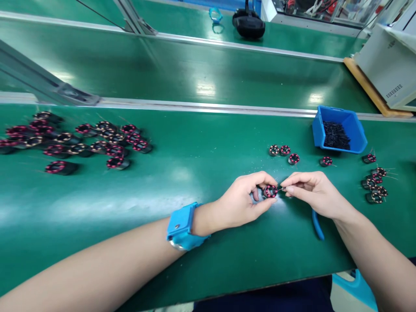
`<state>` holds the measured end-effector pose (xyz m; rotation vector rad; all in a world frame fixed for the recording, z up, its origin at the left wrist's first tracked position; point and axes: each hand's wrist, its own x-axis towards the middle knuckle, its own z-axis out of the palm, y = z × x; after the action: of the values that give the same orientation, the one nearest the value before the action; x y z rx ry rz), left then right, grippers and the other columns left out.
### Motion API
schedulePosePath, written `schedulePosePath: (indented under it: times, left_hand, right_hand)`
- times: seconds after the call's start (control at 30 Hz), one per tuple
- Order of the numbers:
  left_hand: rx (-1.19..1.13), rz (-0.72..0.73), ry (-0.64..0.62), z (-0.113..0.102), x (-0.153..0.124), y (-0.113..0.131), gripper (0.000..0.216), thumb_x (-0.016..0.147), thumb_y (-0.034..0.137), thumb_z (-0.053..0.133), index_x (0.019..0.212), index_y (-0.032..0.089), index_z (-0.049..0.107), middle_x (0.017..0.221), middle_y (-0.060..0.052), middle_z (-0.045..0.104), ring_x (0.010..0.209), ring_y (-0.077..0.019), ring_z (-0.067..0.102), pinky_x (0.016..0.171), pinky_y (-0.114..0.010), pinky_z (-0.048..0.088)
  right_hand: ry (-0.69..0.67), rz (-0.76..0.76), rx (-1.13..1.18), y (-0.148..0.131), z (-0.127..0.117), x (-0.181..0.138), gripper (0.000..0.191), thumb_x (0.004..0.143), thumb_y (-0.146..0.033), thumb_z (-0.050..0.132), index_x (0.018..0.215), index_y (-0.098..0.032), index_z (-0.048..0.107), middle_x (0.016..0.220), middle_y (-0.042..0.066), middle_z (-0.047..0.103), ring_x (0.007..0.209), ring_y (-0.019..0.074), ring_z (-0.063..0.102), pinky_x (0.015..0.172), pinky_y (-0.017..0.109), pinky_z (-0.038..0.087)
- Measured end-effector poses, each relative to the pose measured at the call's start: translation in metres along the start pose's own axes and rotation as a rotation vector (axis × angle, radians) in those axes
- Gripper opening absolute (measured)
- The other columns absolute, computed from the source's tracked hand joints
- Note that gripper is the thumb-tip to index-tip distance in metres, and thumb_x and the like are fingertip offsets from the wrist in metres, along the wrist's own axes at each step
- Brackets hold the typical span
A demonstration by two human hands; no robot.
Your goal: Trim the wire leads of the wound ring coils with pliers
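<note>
My left hand (240,199) is closed around a small motor stator (270,191), a ring with pink-red windings, held between thumb and fingers just over the green bench. A blue strap (185,227) circles the left wrist. My right hand (308,190) pinches a thin wire at the stator's right side; the fingertips cover most of it. Beneath the right hand, a blue tool handle (317,225) sticks out on the bench; the tool's other end is hidden. Just beyond the hands lie several loose stators (285,150), some with pink-red and some with copper-coloured windings.
A blue bin (355,130) holding many small black pieces (336,134) stands at the back right. More stators (373,184) with wire ends cluster at the far right, and a large group (113,149) lies left. A metal rail (201,106) runs behind; a grey machine (386,65) stands beyond.
</note>
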<state>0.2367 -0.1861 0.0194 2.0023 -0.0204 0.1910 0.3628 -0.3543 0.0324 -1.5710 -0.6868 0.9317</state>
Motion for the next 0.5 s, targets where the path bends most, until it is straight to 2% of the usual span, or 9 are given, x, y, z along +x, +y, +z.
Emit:
schedulePosePath:
  times: [0.23,0.5]
  left_hand:
    - [-0.009,0.000,-0.004,-0.0005,0.0000,0.0006,0.018,0.079,0.018,0.065,0.096,0.015,0.062,0.084,-0.003,0.066,0.064,-0.0094,0.055,0.057,-0.021,0.046]
    - [-0.034,0.003,0.002,0.0004,0.0016,0.0034,0.014,0.079,0.018,0.064,0.093,0.014,0.062,0.077,-0.001,0.063,0.061,-0.0083,0.053,0.055,-0.019,0.045]
  right_hand:
    - [-0.001,-0.007,0.001,-0.0017,-0.0004,0.0002,0.016,0.073,-0.034,0.074,0.080,-0.019,0.074,0.077,0.003,0.071,0.068,0.0140,0.064,0.068,0.029,0.053]
    - [-0.026,-0.011,-0.003,-0.0017,-0.0011,-0.0003,0.012,0.075,-0.029,0.074,0.081,-0.019,0.074,0.076,0.003,0.071,0.068,0.0128,0.064,0.068,0.027,0.053]
